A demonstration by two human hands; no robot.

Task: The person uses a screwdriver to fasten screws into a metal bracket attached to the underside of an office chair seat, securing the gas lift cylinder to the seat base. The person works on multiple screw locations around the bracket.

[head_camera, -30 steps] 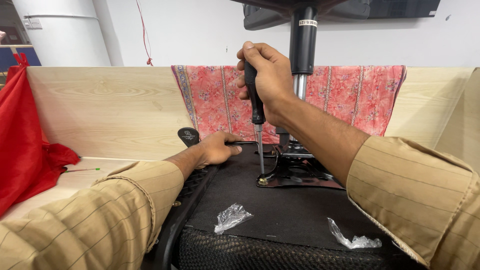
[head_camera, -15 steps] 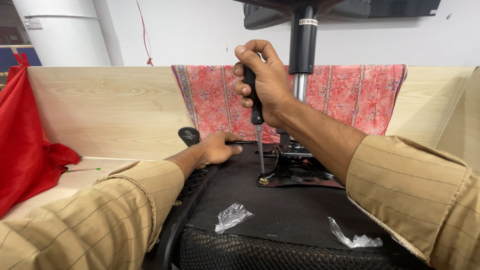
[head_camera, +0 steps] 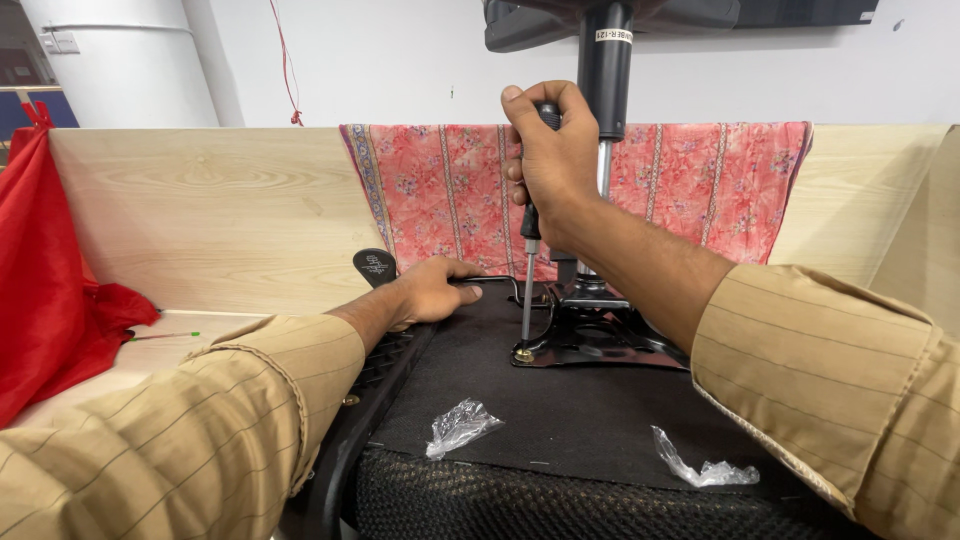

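Wooden partition behind; right hand (head_camera: pixel 550 165) is gripping a screwdriver (head_camera: pixel 527 275) upright, driving a screw (head_camera: pixel 523 353) into the chair's mounting plate (head_camera: pixel 600 345); left hand (head_camera: pixel 432 290), fingers curled, is steadying the upturned seat (head_camera: pixel 560 410). Next calls for steady downward turning.

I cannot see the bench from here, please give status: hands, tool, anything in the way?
Right hand shut on screwdriver, tip at screw on black metal plate. Left hand on lever. Nothing blocking.

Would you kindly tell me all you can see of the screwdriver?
The screwdriver stands nearly upright. Its dark handle is wrapped in the right hand, so only the handle's top and lower end show. A thin, metal-looking shaft runs down to a brass-coloured screw at the corner of the black metal plate on the upturned chair seat.
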